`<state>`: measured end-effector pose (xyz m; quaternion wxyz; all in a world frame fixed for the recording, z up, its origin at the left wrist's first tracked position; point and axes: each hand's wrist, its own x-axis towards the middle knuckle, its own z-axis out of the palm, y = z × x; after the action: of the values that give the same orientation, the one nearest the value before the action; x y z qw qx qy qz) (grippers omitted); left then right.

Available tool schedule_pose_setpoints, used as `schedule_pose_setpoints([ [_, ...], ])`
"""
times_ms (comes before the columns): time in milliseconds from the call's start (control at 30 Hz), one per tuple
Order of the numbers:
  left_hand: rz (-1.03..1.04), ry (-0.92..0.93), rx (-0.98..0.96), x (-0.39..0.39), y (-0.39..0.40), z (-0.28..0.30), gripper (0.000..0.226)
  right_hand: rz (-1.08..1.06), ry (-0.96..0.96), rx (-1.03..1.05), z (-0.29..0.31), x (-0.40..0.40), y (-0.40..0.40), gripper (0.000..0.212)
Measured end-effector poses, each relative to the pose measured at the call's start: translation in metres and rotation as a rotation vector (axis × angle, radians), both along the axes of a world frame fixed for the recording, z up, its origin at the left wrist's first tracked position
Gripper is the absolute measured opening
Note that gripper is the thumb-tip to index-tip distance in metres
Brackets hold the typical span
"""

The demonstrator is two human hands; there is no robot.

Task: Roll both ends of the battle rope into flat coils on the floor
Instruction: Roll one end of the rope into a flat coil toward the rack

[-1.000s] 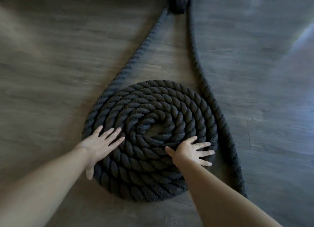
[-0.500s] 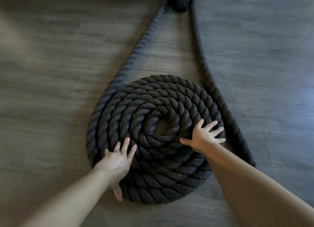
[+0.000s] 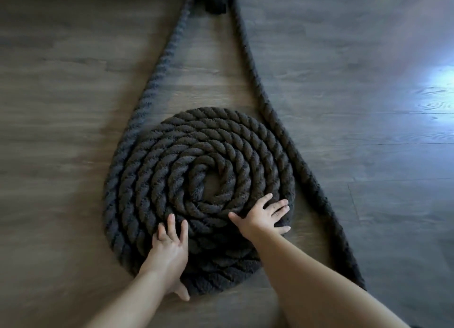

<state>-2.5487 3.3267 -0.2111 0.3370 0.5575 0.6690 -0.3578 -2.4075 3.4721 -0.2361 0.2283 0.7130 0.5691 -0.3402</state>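
Single head view, looking steeply down at floor (image 3: pixel 73 106), close, edges perhaps blurred.

No text, label, brand, number or sign is showing anywhere in the frame; nothing readable is appearing on any surface in view.
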Motion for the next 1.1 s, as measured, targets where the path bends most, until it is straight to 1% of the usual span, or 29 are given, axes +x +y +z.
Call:
schedule_pose_setpoints([
  [67,-0.028,-0.046,0.008,-0.011,0.003,0.004,0.148,0.018,-0.013,0.015,-0.003,-0.003,0.005,0.130],
  [133,-0.129,-0.086,0.079,-0.040,0.008,0.011,0.134,0.047,-0.020,0.037,-0.007,-0.007,0.009,0.129],
  [167,-0.201,-0.073,0.098,-0.059,0.011,0.014,0.135,0.051,-0.010,0.038,-0.008,-0.008,0.013,0.129],
  [233,-0.333,0.035,0.087,-0.095,0.019,0.016,0.149,0.075,-0.004,0.051,-0.009,-0.008,0.024,0.129],
  [267,-0.367,0.082,0.054,-0.108,0.022,0.015,0.156,0.087,-0.002,0.048,-0.008,-0.009,0.029,0.130],
  [333,-0.340,0.092,-0.014,-0.121,0.025,0.010,0.163,0.109,-0.015,0.037,-0.007,-0.013,0.040,0.131],
  [433,-0.309,0.065,-0.038,-0.124,0.030,0.004,0.164,0.141,-0.056,0.036,-0.007,-0.020,0.052,0.133],
  [600,-0.284,0.047,-0.004,-0.126,0.031,-0.002,0.160,0.224,-0.066,0.033,-0.008,-0.026,0.073,0.133],
  [733,-0.220,0.061,0.023,-0.120,0.035,-0.006,0.156,0.305,-0.066,0.041,-0.005,-0.033,0.096,0.131],
  [933,-0.097,0.048,0.020,-0.112,0.049,-0.009,0.165,0.395,-0.085,0.016,0.000,-0.046,0.132,0.130],
  [1100,-0.047,0.029,0.065,-0.106,0.059,-0.011,0.157,0.500,-0.116,0.021,0.001,-0.059,0.166,0.129],
])
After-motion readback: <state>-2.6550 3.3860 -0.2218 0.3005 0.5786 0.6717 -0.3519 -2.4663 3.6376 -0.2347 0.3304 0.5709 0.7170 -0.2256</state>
